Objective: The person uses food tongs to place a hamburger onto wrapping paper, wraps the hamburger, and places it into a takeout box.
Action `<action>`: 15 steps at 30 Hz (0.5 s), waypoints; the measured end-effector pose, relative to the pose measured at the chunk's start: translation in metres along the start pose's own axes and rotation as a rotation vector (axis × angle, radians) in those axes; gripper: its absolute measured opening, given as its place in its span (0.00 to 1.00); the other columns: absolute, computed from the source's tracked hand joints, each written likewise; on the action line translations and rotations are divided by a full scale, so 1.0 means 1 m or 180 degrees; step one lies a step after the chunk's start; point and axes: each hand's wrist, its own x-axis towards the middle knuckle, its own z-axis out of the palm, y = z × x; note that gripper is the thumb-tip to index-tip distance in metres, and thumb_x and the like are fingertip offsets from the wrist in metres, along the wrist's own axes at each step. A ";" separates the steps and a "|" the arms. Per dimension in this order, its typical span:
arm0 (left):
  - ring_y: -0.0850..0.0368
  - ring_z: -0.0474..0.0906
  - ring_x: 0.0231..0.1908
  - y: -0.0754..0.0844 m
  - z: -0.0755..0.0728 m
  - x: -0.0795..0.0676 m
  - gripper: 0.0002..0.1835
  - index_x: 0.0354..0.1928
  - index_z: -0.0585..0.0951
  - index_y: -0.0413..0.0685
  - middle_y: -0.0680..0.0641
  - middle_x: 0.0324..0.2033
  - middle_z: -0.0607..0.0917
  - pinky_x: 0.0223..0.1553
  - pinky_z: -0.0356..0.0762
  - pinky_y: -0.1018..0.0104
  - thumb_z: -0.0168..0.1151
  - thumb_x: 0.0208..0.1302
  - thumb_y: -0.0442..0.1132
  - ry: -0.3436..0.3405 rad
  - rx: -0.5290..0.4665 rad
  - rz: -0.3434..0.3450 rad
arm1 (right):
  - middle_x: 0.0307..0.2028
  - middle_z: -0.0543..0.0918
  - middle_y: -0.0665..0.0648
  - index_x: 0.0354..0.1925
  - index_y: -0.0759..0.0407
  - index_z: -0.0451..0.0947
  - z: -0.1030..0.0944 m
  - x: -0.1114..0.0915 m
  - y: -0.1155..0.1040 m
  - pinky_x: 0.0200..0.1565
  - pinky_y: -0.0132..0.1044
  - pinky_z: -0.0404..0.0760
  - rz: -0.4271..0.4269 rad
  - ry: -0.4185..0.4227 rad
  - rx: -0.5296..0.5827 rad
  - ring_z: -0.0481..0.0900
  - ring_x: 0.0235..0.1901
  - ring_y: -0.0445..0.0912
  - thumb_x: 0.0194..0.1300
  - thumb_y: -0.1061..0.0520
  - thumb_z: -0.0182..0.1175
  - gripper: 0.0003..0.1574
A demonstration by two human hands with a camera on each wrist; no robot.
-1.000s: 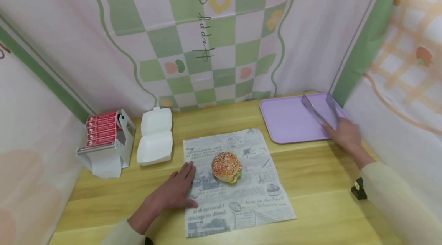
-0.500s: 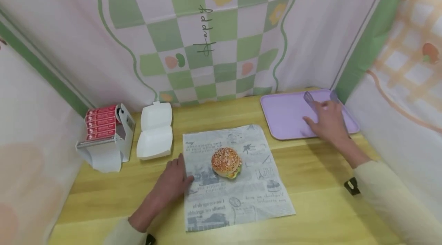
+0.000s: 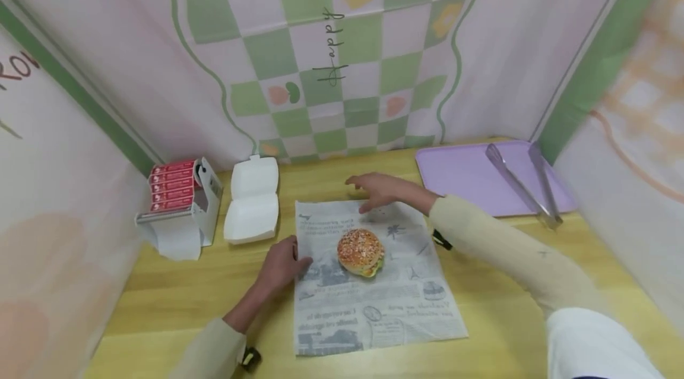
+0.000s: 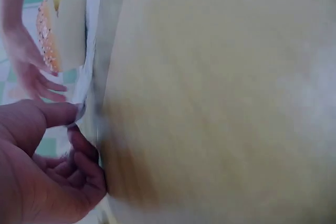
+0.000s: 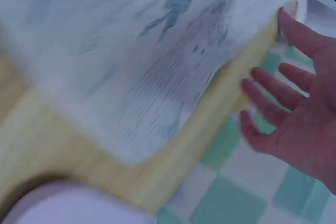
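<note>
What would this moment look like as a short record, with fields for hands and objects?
Left hand: pinches the printed sheet along its left edge
Right hand: at the sheet's far edge, holding nothing
Burger: on the sheet
Tongs: on the purple tray, one end past its near edge
Takeout box: open, left of the sheet

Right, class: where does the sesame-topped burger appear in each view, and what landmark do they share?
Head: the burger is lower middle, on the printed paper.
Left wrist: upper left, turned sideways.
Right wrist: not in it.
Shared landmark: the printed paper.
</note>
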 end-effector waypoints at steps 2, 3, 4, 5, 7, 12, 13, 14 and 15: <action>0.59 0.75 0.24 -0.002 -0.002 0.004 0.14 0.46 0.82 0.38 0.48 0.25 0.82 0.24 0.73 0.68 0.69 0.61 0.37 -0.0102 -0.0088 0.0066 | 0.58 0.79 0.65 0.69 0.63 0.66 0.002 0.019 -0.002 0.58 0.52 0.78 -0.0079 -0.0218 -0.0095 0.78 0.57 0.57 0.63 0.53 0.68 0.40; 0.59 0.75 0.24 -0.003 -0.002 0.005 0.12 0.44 0.83 0.40 0.49 0.25 0.83 0.24 0.73 0.68 0.68 0.62 0.38 -0.0157 -0.0090 0.0097 | 0.52 0.81 0.63 0.63 0.63 0.71 0.004 0.025 -0.003 0.53 0.48 0.80 -0.0122 -0.0319 -0.0111 0.80 0.50 0.54 0.63 0.54 0.69 0.34; 0.60 0.75 0.24 -0.004 -0.003 0.007 0.11 0.43 0.84 0.40 0.50 0.25 0.83 0.24 0.73 0.69 0.68 0.62 0.39 -0.0201 -0.0085 0.0147 | 0.43 0.82 0.59 0.55 0.61 0.76 0.005 0.031 -0.004 0.46 0.44 0.80 -0.0238 -0.0366 -0.0120 0.80 0.42 0.50 0.62 0.56 0.68 0.24; 0.60 0.75 0.23 -0.006 -0.004 0.008 0.10 0.42 0.84 0.41 0.50 0.24 0.83 0.24 0.72 0.69 0.68 0.63 0.40 -0.0229 -0.0042 0.0199 | 0.36 0.80 0.56 0.46 0.59 0.78 0.007 0.037 -0.004 0.39 0.41 0.77 -0.0338 -0.0394 -0.0113 0.76 0.35 0.47 0.61 0.58 0.67 0.15; 0.62 0.72 0.21 -0.007 -0.003 0.010 0.08 0.37 0.83 0.43 0.52 0.22 0.80 0.22 0.70 0.71 0.68 0.63 0.41 -0.0273 0.0083 0.0337 | 0.25 0.70 0.51 0.30 0.55 0.73 0.010 0.042 -0.003 0.32 0.36 0.66 -0.0503 -0.0360 -0.0042 0.64 0.25 0.42 0.61 0.63 0.66 0.09; 0.67 0.63 0.18 -0.009 -0.004 0.010 0.19 0.19 0.69 0.51 0.57 0.15 0.67 0.21 0.61 0.75 0.65 0.65 0.38 -0.0284 0.0429 0.0852 | 0.20 0.57 0.47 0.23 0.50 0.61 0.017 0.034 0.000 0.32 0.34 0.57 -0.0586 0.0093 0.0064 0.52 0.22 0.41 0.63 0.65 0.64 0.23; 0.68 0.62 0.18 -0.010 -0.006 0.009 0.20 0.18 0.67 0.52 0.58 0.15 0.66 0.22 0.61 0.76 0.65 0.65 0.38 -0.0271 0.0458 0.0955 | 0.20 0.57 0.47 0.24 0.50 0.61 0.018 0.031 0.001 0.32 0.34 0.58 -0.0606 0.0204 0.0030 0.53 0.22 0.40 0.65 0.63 0.64 0.22; 0.68 0.62 0.18 -0.010 -0.007 0.008 0.21 0.18 0.66 0.53 0.59 0.15 0.65 0.22 0.62 0.76 0.65 0.65 0.38 -0.0256 0.0498 0.1027 | 0.20 0.58 0.47 0.25 0.51 0.62 0.019 0.027 0.001 0.32 0.34 0.59 -0.0630 0.0291 -0.0019 0.54 0.22 0.40 0.66 0.61 0.64 0.21; 0.69 0.62 0.18 -0.010 -0.009 0.007 0.21 0.19 0.66 0.54 0.59 0.15 0.64 0.23 0.62 0.76 0.65 0.66 0.38 -0.0253 0.0537 0.1072 | 0.21 0.60 0.49 0.27 0.53 0.63 0.019 0.024 0.002 0.32 0.35 0.60 -0.0677 0.0352 -0.0041 0.56 0.22 0.41 0.67 0.60 0.64 0.19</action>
